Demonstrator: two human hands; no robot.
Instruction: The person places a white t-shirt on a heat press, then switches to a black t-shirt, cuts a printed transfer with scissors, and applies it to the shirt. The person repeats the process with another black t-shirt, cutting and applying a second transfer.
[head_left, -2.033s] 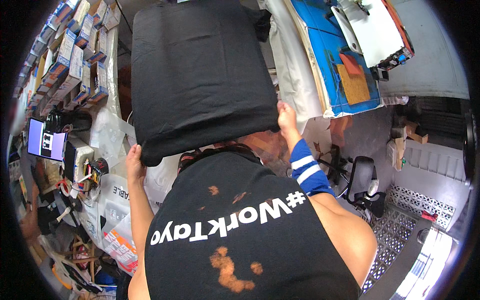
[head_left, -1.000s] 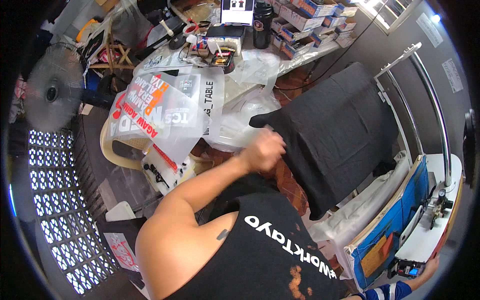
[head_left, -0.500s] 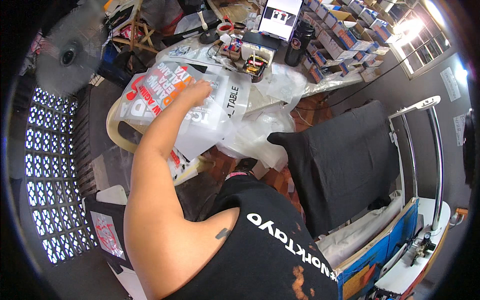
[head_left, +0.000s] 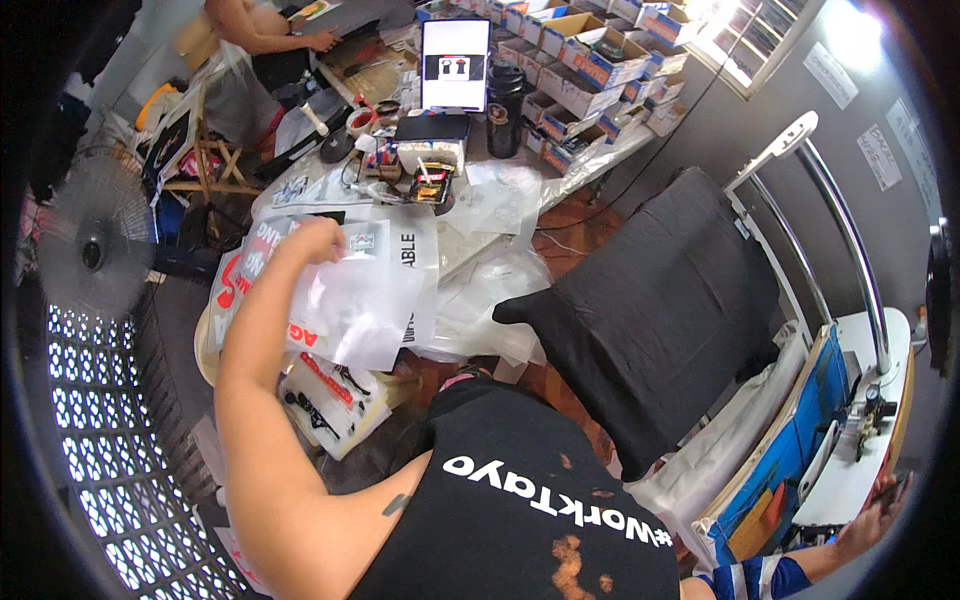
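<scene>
My left hand (head_left: pixel 318 240) is closed on a translucent printed film sheet (head_left: pixel 345 310) with red and white lettering, above a pile of similar sheets at the left end of the worktable. The fingertips are partly turned away from view. Under the held sheet's near edge, more printed sheets (head_left: pixel 330 400) with red and black designs lie lower down. Crumpled clear plastic (head_left: pixel 480 300) lies right of the sheets. My right hand is out of view. At the lower right, what looks like another person's hand (head_left: pixel 885 505), beyond a blue striped sleeve, is beside a white machine.
A black cloth (head_left: pixel 650 310) covers a board right of me, beside a chrome-handled white machine (head_left: pixel 850 450). A tablet (head_left: pixel 455 65), a black tumbler (head_left: pixel 505 110) and small boxes (head_left: pixel 580 80) stand at the back. A fan (head_left: pixel 92 250) stands left. Another person's arm (head_left: pixel 270 40) shows far left.
The view has swung right, shifting the scene leftward. My left hand has shifted with the film sheet, whose lettering is now differently exposed. Other people's arms have come into view.
</scene>
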